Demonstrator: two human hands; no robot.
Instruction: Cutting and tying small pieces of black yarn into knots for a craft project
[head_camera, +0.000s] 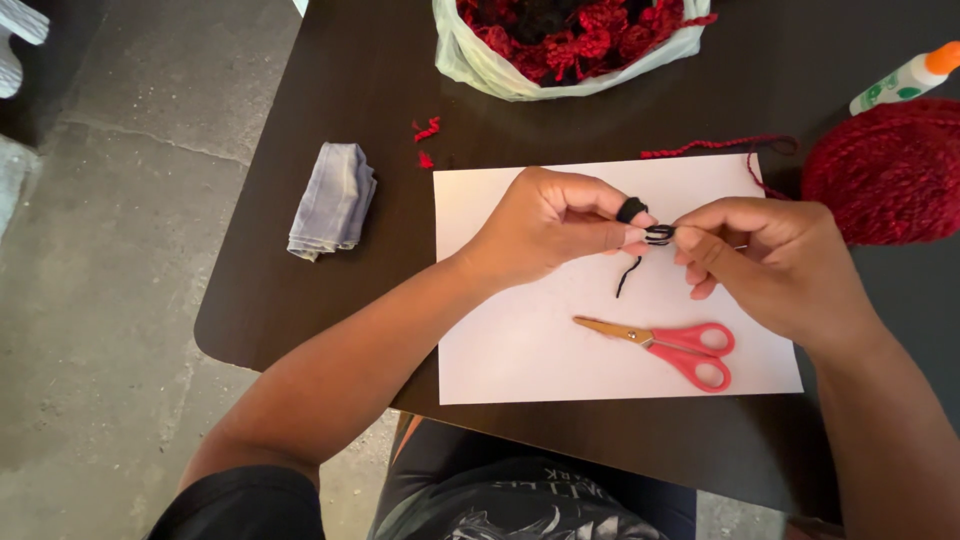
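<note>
A short length of black yarn (655, 234) is pinched between the fingers (632, 236) of the left hand (545, 228) and those of the right hand (765, 262), the two sets of fingertips brought nearly together so that small loops can be kept taut between them. One loop is wound round a left fingertip, and a loose tail is left hanging down toward the paper (520, 340). Both hands are held just above this white sheet, which is laid flat on the dark table (330, 320), seemingly as a clean working surface. Red-handled scissors (665, 347) are laid shut on the sheet, near the hands and within easy reach. A red yarn ball (890, 170) is set beside the right hand, a glue bottle (905, 78) beyond it. A bag (475, 65) of red yarn bits is kept at the far edge, a folded cloth (332, 198) to the left.
</note>
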